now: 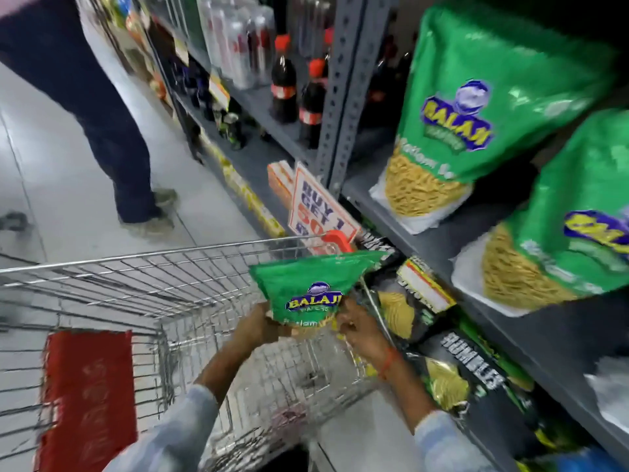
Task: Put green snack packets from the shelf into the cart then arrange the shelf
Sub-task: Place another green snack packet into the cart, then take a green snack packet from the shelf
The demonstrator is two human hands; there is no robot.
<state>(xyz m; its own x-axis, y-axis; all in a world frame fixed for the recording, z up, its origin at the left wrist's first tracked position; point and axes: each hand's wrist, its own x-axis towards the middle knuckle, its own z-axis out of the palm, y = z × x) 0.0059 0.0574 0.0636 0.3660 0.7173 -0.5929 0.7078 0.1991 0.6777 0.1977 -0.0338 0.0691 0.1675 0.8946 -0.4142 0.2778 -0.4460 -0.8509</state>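
Observation:
I hold one green snack packet (311,287) over the wire cart (163,277), near its right rim. My left hand (260,323) grips the packet's lower left edge and my right hand (357,323) grips its lower right edge. Two more green snack packets stand on the grey shelf (439,243) to the right: one upright (476,107) at the back, another (571,216) nearer me and leaning. The cart's basket shows no packets inside.
A red panel (88,396) hangs on the cart's near end. Black chip bags (452,369) fill the lower shelf beside the cart. A "Buy 1 Get 1" sign (320,206) sticks out from the shelf. Cola bottles (284,80) stand further along. Another person's legs (112,131) block the aisle ahead.

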